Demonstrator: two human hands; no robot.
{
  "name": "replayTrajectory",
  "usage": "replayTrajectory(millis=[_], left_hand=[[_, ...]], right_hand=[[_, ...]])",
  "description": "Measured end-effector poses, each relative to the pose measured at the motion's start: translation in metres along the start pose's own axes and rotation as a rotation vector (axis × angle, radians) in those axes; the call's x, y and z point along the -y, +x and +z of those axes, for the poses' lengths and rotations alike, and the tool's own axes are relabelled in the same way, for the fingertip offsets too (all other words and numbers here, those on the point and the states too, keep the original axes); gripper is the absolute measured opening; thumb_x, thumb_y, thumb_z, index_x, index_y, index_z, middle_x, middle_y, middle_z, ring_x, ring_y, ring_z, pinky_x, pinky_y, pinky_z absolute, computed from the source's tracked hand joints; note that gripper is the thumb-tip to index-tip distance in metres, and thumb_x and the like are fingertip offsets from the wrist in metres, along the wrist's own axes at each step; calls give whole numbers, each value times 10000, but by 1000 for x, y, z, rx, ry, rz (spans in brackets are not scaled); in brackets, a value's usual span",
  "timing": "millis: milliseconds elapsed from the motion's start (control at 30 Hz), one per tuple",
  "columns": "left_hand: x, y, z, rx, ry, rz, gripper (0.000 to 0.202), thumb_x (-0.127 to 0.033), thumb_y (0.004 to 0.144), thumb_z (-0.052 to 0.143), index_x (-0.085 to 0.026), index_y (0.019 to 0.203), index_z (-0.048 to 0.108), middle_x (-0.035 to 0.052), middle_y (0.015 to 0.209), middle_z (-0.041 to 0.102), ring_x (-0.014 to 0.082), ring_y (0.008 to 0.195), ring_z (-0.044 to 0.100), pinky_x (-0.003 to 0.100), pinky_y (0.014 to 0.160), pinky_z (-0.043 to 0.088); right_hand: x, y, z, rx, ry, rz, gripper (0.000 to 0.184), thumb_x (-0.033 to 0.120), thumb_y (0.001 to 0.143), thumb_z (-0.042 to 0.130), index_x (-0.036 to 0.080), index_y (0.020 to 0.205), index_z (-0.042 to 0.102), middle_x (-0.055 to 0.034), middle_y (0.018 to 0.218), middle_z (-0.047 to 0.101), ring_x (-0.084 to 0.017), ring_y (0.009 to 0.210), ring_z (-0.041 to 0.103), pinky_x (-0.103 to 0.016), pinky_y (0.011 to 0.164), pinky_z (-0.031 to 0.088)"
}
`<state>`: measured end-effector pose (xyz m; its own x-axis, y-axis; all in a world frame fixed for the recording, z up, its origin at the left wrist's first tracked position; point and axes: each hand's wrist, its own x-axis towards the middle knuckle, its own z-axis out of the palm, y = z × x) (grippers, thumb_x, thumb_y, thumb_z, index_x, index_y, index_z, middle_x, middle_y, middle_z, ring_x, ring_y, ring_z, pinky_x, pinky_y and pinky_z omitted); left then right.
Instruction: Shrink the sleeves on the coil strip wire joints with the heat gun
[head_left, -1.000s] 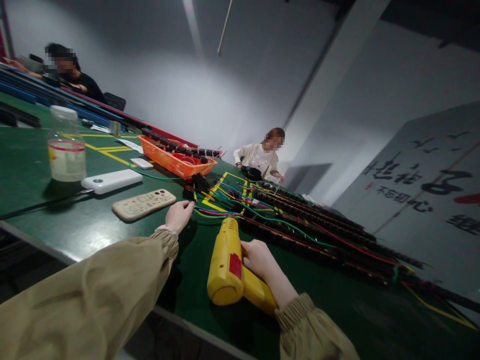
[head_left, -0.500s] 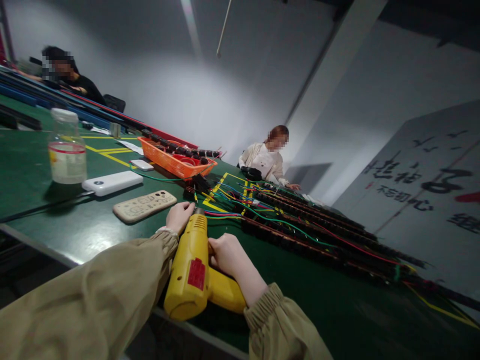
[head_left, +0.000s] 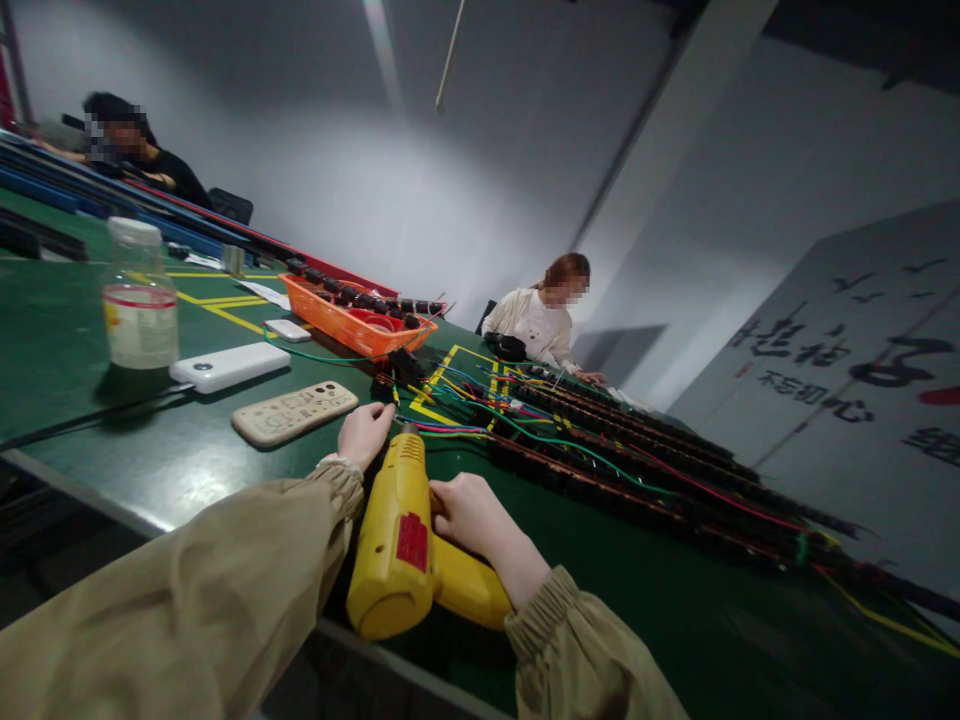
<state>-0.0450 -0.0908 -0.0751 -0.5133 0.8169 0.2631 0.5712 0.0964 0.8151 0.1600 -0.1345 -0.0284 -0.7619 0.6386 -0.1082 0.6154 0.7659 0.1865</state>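
Note:
My right hand (head_left: 471, 515) is wrapped round the handle of a yellow heat gun (head_left: 401, 545) with a red label, its nozzle pointing at coloured wire ends (head_left: 442, 428) on the green table (head_left: 172, 455). My left hand (head_left: 364, 433) is closed just ahead of the nozzle, its fingertips pinched on the near ends of those wires. Long black wire harnesses (head_left: 637, 470) with red, green and blue leads stretch away to the right. Both my sleeves are tan.
A beige remote control (head_left: 294, 412), a white power bank (head_left: 229, 366), a clear bottle (head_left: 139, 300) and a small white phone (head_left: 286, 329) lie left. An orange basket (head_left: 352, 322) of black parts stands behind. One person (head_left: 544, 320) sits at the far end, another (head_left: 127, 150) at back left.
The heat gun swung left from the harness to beside my left hand, and in the last half second edged slightly right and forward. My left hand stayed at the wire ends.

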Motion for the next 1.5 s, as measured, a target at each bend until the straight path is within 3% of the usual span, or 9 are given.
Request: replayTrajectory(millis=[167,400,767,1100,1300,1433,1500], left_hand=[[0,0,0,-12,-49,-9,422,-484,829,382,-193,547,500,4,553,540,140,568,467,256,536,274],[-1,-1,-1,-4,-29,-10,394,-449,817,402,-192,536,505,13,569,542,150,605,488,252,558,283],[-2,-2,-2,34,20,-7,370,-424,803,399,-195,551,542,40,599,592,168,618,523,256,564,293],[-6,-5,1,4,253,46,376,-400,852,398,-184,675,649,100,824,664,215,732,596,286,615,348],[-8,-4,6,46,388,176,263,-203,803,444,-186,879,695,109,1009,641,264,969,577,332,783,420],[-14,-5,9,81,458,232,305,-250,849,398,-166,842,691,125,1019,640,289,1034,542,385,847,412],[-15,-4,11,83,483,259,300,-251,857,394,-152,914,671,126,1022,639,278,1022,553,380,853,411]], right_hand=[[-11,-9,1,16,13,36,280,380,905,546,154,1065,584,-46,1028,612,-161,910,599,-380,815,501],[-27,-21,5,40,33,120,273,378,907,543,156,1060,586,-46,1029,612,-158,906,600,-374,810,504],[-70,-38,20,60,69,289,290,401,915,525,167,1076,585,-42,1020,615,-151,882,605,-355,790,508],[-59,-43,8,35,-52,353,320,392,910,535,163,1131,560,-54,1064,603,-166,920,601,-387,819,502],[-56,-43,5,39,-102,346,301,388,906,542,156,1093,578,-55,1068,607,-174,949,596,-410,857,486],[-56,-42,7,45,-111,356,287,385,906,543,155,1072,588,-53,1063,611,-173,956,595,-411,865,483],[-55,-41,8,48,-107,360,292,386,907,541,157,1083,583,-53,1062,610,-172,949,597,-405,855,487]])
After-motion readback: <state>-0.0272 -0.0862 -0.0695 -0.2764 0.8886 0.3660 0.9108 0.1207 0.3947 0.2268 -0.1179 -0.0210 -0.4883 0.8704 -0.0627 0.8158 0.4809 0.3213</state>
